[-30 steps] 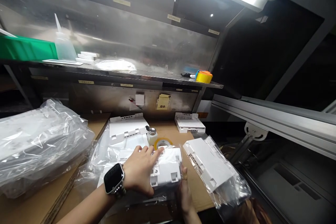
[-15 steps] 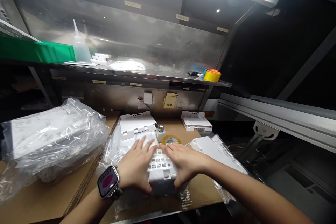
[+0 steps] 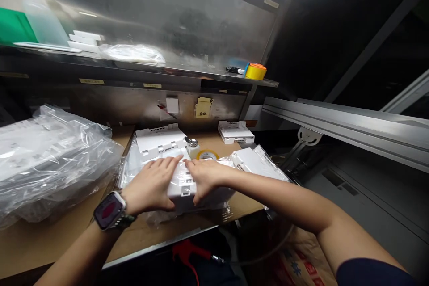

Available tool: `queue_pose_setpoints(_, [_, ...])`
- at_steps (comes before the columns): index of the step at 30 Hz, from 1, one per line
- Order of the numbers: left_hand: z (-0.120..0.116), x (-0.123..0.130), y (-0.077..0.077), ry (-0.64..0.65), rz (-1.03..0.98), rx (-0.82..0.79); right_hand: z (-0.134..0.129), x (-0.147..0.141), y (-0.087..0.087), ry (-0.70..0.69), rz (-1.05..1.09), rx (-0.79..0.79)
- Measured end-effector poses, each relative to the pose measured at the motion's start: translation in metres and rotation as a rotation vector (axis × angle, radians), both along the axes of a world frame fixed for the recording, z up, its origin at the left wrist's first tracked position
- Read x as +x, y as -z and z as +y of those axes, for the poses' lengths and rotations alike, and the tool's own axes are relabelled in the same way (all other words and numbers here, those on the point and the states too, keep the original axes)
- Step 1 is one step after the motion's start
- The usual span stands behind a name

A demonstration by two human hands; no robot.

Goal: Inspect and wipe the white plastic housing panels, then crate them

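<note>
A white plastic housing [image 3: 183,182] with small square cut-outs lies between my hands at the front of the bench, with clear film around it. My left hand [image 3: 150,185] grips its left side, fingers across the top and thumb low at the front. On the other side, my right hand [image 3: 206,178] holds it with the fingertips near the top and the thumb down the front face. The two hands' fingertips almost meet. Right behind are another white housing [image 3: 161,140], a small bottle with a metal top [image 3: 192,144] and a roll of yellow tape [image 3: 208,155].
Bagged white parts [image 3: 56,152] are piled on cardboard at left. More white housings [image 3: 236,132] [image 3: 259,164] stand at right. A steel shelf [image 3: 187,73] crosses behind, holding a yellow tape roll [image 3: 255,71]. A red air gun [image 3: 191,252] hangs below the bench edge; a metal rail [image 3: 335,127] runs right.
My view has shifted right and down, bringing the red air gun into sight. Both hands stay on the white housing; its top between them shows fewer cut-outs than before.
</note>
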State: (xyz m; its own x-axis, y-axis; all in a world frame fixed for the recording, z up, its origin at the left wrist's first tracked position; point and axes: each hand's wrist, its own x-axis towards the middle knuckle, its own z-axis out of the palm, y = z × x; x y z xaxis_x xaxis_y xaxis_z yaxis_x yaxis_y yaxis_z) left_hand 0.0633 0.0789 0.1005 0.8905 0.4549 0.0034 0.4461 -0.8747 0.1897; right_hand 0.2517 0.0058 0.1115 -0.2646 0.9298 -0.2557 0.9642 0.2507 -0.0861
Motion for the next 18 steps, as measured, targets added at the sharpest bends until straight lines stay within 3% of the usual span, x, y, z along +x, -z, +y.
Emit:
queue_pose_setpoints(3, [0.016, -0.028, 0.011, -0.016, -0.112, -0.019, 0.003, 0.006, 0.001, 0.008, -0.001, -0.026])
queue_pose_setpoints(5, [0.022, -0.048, 0.029, -0.033, -0.333, -0.093, 0.001, 0.009, 0.0, 0.004, 0.0, -0.017])
queue_pose_setpoints(9, [0.01, -0.072, 0.09, -0.313, -0.524, -0.492, -0.006, 0.007, -0.001, -0.001, 0.003, 0.015])
queue_pose_setpoints(11, [-0.003, -0.074, 0.123, -0.338, -0.486, -0.662, -0.012, 0.003, 0.0, -0.008, 0.011, 0.032])
queue_pose_setpoints(13, [-0.014, -0.073, 0.149, -0.331, -0.423, -0.727, -0.022, -0.001, 0.002, -0.019, 0.012, 0.062])
queue_pose_setpoints(15, [-0.021, -0.071, 0.163, -0.325, -0.378, -0.723, -0.035, -0.006, 0.005, -0.049, -0.008, 0.12])
queue_pose_setpoints(18, [-0.024, -0.071, 0.164, -0.297, -0.322, -0.641, -0.058, -0.012, 0.005, -0.104, -0.068, 0.212])
